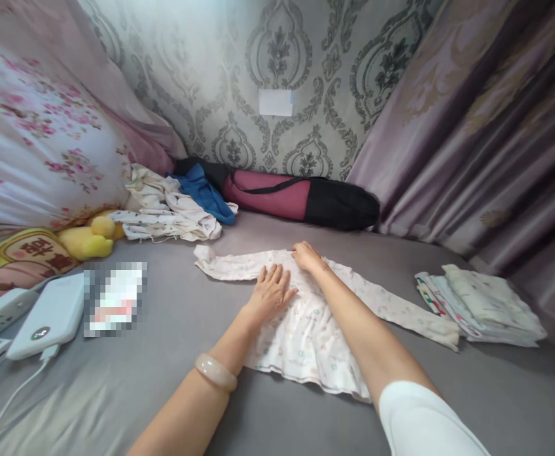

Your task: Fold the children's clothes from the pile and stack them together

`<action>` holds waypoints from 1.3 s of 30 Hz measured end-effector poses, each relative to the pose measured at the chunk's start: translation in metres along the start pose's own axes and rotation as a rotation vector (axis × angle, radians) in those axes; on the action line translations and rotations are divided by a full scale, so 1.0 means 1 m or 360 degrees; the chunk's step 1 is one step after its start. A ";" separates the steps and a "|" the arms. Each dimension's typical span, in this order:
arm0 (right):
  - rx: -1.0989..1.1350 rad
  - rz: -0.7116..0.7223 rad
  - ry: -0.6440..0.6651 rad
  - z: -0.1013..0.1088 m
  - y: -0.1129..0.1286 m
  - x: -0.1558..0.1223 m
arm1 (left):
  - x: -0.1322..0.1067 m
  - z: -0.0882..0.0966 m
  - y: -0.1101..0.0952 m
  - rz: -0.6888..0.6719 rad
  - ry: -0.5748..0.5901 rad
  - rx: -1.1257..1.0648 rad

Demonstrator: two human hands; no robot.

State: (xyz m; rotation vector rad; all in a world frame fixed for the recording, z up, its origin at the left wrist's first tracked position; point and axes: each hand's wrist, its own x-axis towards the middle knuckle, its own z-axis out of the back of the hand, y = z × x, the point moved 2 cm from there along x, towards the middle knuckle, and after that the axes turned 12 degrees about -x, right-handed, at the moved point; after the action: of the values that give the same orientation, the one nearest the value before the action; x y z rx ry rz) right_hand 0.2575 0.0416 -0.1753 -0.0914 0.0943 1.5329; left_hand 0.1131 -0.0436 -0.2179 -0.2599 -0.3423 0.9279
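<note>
A small white long-sleeved shirt (300,335) with a faint print lies spread on the grey sheet, its sleeves stretched out to both sides and its hem toward me. My left hand (272,288) rests flat on the shirt's left chest, fingers spread. At the neckline, my right hand (307,256) has its fingers bent together on the fabric, seemingly pinching the collar edge. The right fingertips are partly hidden by the hand. A pale bangle (215,372) circles my left wrist.
Folded clothes (493,304) are stacked at right. Rumpled clothes (173,206) lie at back left, beside a maroon and black bag (277,195) along the wall. A yellow plush toy (87,240), a white power bank (52,316) with cable and a power strip (6,310) sit left.
</note>
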 end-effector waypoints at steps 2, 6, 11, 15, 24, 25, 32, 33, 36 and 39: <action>0.0003 -0.0022 -0.0010 -0.003 0.000 0.000 | -0.002 0.002 0.000 0.0076 0.0021 0.0017; 0.0007 -0.0142 -0.0182 -0.014 0.007 -0.003 | -0.003 0.004 -0.003 0.0221 0.0053 0.0017; -0.0029 -0.0212 -0.0434 -0.029 0.019 -0.008 | 0.001 0.004 -0.005 0.0359 0.0187 0.0004; 0.0187 -0.0038 -0.0374 -0.030 0.008 -0.003 | 0.002 0.004 -0.004 0.0424 0.0308 0.0017; 0.0423 -0.0470 -0.0537 -0.026 -0.124 -0.061 | 0.029 0.037 -0.019 0.0329 0.0372 0.0150; 0.0343 -0.0558 -0.0496 -0.029 -0.135 -0.072 | 0.038 0.039 -0.024 0.0317 0.0313 0.0140; 0.0061 -0.0651 -0.0348 -0.045 -0.143 -0.105 | 0.104 0.011 -0.063 0.0222 0.0031 -0.0173; 0.0047 -0.0655 -0.0353 -0.045 -0.141 -0.104 | 0.112 0.005 -0.066 0.0272 0.0007 -0.0170; 0.0034 -0.0660 -0.0364 -0.044 -0.137 -0.101 | 0.128 -0.012 -0.068 0.0421 -0.0040 -0.0153; 0.0057 -0.0658 -0.0388 -0.044 -0.138 -0.098 | 0.133 -0.027 -0.064 0.0439 -0.0056 -0.0213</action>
State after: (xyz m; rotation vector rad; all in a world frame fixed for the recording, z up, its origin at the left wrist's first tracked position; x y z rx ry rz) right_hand 0.3919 -0.0661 -0.2076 0.1003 -0.0873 1.1187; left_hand 0.2445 0.0262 -0.1955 -0.4215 -0.4080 1.1839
